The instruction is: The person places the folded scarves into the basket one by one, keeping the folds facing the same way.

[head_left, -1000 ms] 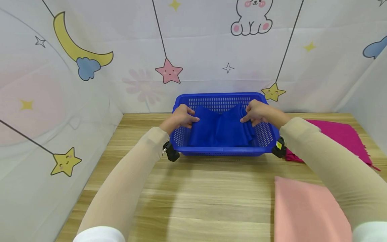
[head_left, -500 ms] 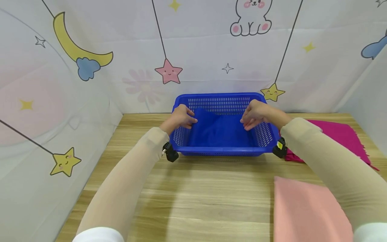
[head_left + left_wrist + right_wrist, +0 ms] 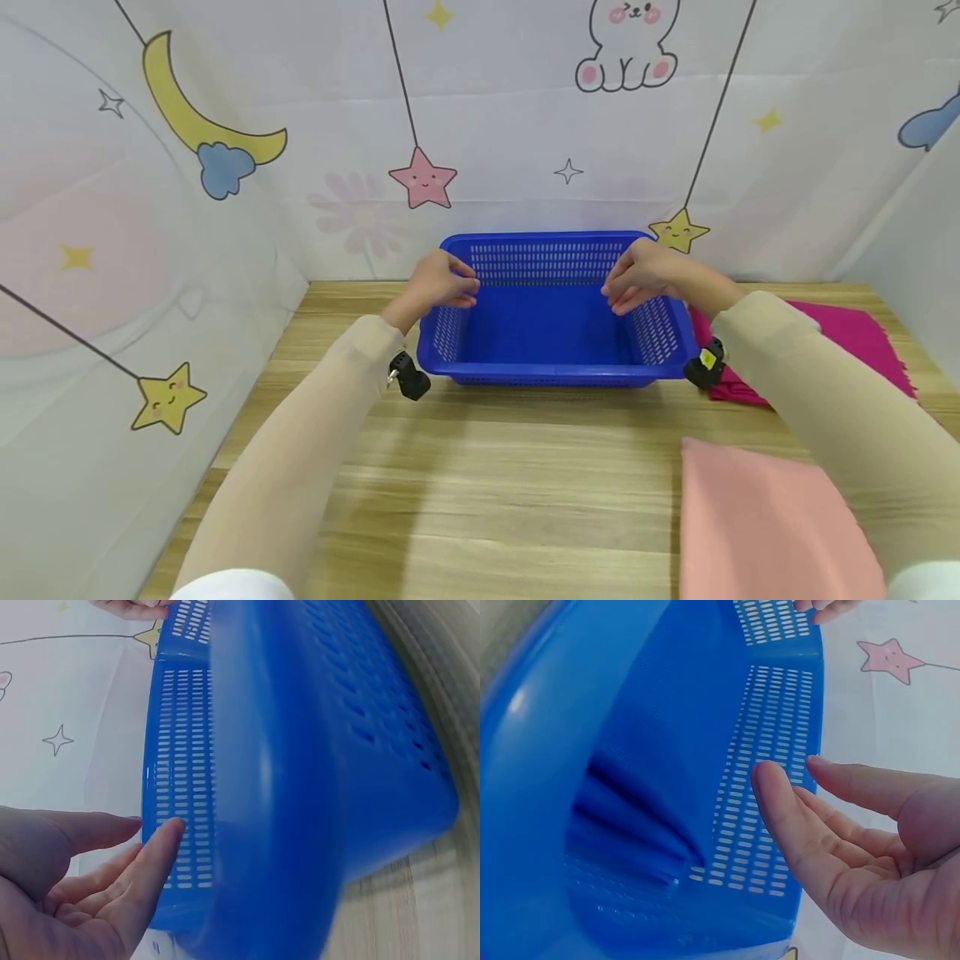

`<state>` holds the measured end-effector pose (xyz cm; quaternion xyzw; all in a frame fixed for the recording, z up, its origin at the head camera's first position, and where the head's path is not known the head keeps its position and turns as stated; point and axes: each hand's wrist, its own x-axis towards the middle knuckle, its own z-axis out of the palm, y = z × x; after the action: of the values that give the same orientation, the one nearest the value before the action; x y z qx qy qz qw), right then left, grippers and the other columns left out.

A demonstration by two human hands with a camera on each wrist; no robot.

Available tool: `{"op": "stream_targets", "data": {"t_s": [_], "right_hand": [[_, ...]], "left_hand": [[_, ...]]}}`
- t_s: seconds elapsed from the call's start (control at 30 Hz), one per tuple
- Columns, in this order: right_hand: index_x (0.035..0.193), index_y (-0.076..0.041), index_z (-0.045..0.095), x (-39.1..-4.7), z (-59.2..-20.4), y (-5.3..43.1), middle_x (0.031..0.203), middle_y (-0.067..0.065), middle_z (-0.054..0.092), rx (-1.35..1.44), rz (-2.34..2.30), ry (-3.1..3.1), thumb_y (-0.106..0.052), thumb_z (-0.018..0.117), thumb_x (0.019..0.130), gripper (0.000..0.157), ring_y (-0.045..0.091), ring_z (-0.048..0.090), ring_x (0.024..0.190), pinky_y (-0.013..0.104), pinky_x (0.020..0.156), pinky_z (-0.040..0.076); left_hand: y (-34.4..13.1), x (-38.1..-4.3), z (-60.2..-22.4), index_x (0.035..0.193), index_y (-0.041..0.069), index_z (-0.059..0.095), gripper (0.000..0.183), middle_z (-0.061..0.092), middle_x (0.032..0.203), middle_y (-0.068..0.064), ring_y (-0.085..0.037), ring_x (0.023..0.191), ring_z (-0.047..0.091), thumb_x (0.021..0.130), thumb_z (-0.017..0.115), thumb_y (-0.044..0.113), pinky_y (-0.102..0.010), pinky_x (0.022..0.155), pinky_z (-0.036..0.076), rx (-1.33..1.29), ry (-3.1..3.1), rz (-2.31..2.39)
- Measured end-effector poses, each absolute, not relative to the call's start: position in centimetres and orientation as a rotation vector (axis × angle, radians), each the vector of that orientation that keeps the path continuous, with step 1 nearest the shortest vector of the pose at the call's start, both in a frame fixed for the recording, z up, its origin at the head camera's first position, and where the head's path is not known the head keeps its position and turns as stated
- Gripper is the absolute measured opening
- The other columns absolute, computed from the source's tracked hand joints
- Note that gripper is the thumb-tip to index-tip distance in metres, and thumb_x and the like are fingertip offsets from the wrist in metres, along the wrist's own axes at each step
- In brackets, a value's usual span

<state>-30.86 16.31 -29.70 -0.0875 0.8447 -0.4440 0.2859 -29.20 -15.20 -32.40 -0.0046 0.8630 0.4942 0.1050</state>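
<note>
A blue plastic basket [image 3: 555, 371] with slotted walls stands against the back of the table. Inside it a blue cloth [image 3: 543, 325] lies flat over the bottom, nearly the same colour as the basket. The right wrist view shows folds in that cloth [image 3: 634, 825] near one end. Over the basket's left end hovers my left hand [image 3: 438, 282], thumb and fingertips apart with nothing between them. My right hand [image 3: 641, 273] is above the right end, also holding nothing, and a gap shows between its thumb and fingers in the right wrist view.
A magenta cloth [image 3: 851, 337] with a fringed edge lies right of the basket, partly behind the right sleeve. Nearer on the right is a pink cloth [image 3: 765, 517]. A white printed curtain [image 3: 510, 125] hangs right behind the basket.
Both hands have let go of the blue cloth, which has dropped from raised folds to lie flat in the basket. The hands have since moved slightly up and apart.
</note>
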Motion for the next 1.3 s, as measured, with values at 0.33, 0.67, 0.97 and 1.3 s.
{"op": "stream_targets", "data": {"t_s": [0.33, 0.67, 0.97, 1.3], "right_hand": [[0.114, 0.017, 0.059, -29.9, -29.1, 16.7, 0.088, 0.014, 0.071, -0.32, -1.163, 2.262, -0.001, 0.064, 0.096, 0.026, 0.028, 0.072, 0.077, 0.04, 0.072, 0.06], [0.11, 0.014, 0.062, -28.8, -28.4, 16.7, 0.088, 0.014, 0.072, -0.428, -1.15, 2.258, -0.004, 0.068, 0.094, 0.025, 0.032, 0.071, 0.082, 0.041, 0.075, 0.06], [0.112, 0.012, 0.063, -27.3, -27.5, 17.0, 0.093, 0.014, 0.071, -0.583, -1.107, 2.241, -0.006, 0.07, 0.094, 0.027, 0.027, 0.07, 0.082, 0.04, 0.077, 0.059], [0.108, 0.005, 0.066, -25.3, -26.9, 17.5, 0.095, 0.015, 0.072, -0.717, -1.03, 2.158, -0.01, 0.072, 0.092, 0.022, 0.03, 0.069, 0.088, 0.045, 0.082, 0.057]], "left_hand": [[-16.2, -29.4, -32.4, 0.113, -0.009, 0.066, 0.022, 0.07, 0.099, -0.025, -0.032, 0.084, 0.072, 0.096, 0.065, 0.003, -0.029, 0.07, 0.059, -0.009, 2.657, 1.488], [-16.6, -29.1, -32.1, 0.11, -0.004, 0.07, 0.023, 0.072, 0.1, -0.022, -0.029, 0.079, 0.069, 0.098, 0.064, 0.015, -0.03, 0.068, 0.058, -0.04, 2.864, 1.36], [-17.0, -29.0, -32.4, 0.115, -0.003, 0.068, 0.028, 0.067, 0.117, -0.02, -0.032, 0.11, 0.063, 0.1, 0.063, 0.019, -0.041, 0.093, 0.052, -0.057, 3.005, 1.276], [-17.5, -29.1, -33.0, 0.124, -0.004, 0.06, 0.034, 0.061, 0.125, -0.023, -0.034, 0.117, 0.057, 0.099, 0.064, 0.019, -0.044, 0.095, 0.05, -0.088, 2.993, 1.29]]}}
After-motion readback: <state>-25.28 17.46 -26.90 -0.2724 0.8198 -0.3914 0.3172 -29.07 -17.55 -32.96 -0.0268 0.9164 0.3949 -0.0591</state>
